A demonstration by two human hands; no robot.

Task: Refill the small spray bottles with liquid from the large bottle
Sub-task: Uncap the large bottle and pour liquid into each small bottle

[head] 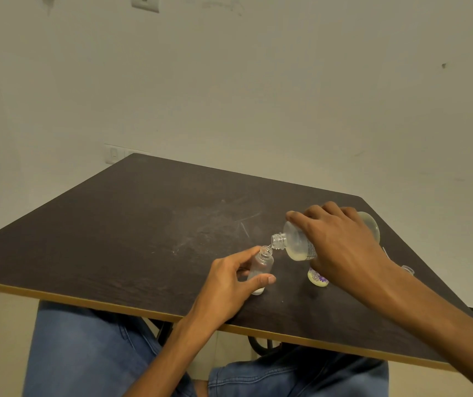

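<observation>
My right hand (341, 247) grips the large clear bottle (295, 242), tipped on its side with its open neck pointing left. Pale liquid lies in its lower side. The neck touches the open mouth of a small clear spray bottle (261, 267), which stands on the dark table (143, 224). My left hand (229, 285) holds that small bottle between thumb and fingers. A second small bottle with a purple flower label (318, 277) stands just right of it, partly hidden under my right hand.
A small clear cap or sprayer part (408, 270) lies on the table behind my right forearm. The table's near edge runs across just above my knees in blue jeans. A pale wall stands behind the table.
</observation>
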